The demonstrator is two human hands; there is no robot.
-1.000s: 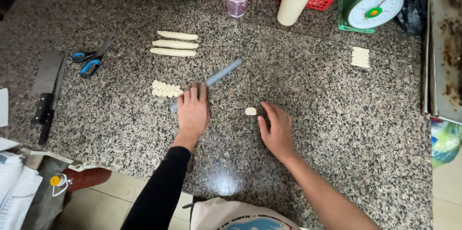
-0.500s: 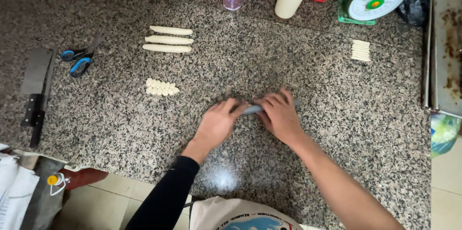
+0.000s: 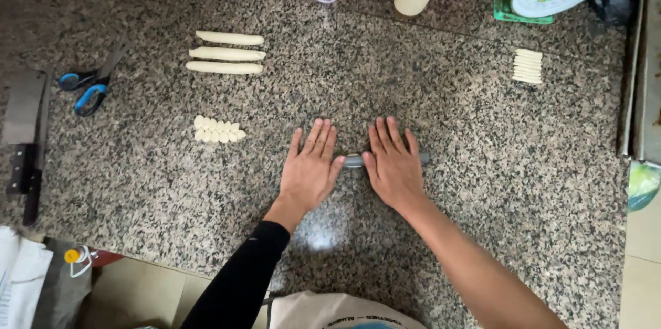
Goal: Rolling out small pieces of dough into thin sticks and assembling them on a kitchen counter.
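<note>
Half a second ago both hands were cupped together; now the left hand (image 3: 308, 167) and right hand (image 3: 394, 164) lie flat side by side at centre frame, fingers spread straight, pressing on a slim grey metal blade (image 3: 355, 160) lying across the speckled granite worktop (image 3: 482, 184). Three smooth pale dough ropes (image 3: 227, 53) and a row of small cut dough pieces (image 3: 217, 130) sit at upper left.

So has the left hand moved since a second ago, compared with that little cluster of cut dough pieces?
Yes. The left hand has shifted right, away from the cut dough pieces, and now lies flat on the grey tool beside the right hand.
</note>
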